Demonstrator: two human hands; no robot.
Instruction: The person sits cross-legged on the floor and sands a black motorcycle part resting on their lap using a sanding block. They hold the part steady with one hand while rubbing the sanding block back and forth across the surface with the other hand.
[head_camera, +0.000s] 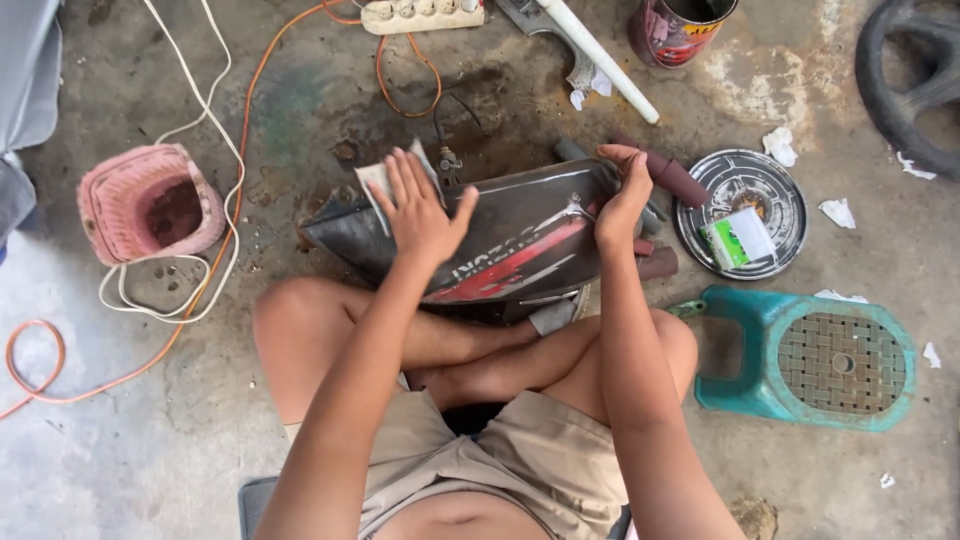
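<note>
Black bike panel lies across the crossed legs; left hand presses a sanding sheet flat on it, right hand clamps its far end.

Bare concrete left of knee; pink basket, cords beyond; teal stool blocks right.
</note>
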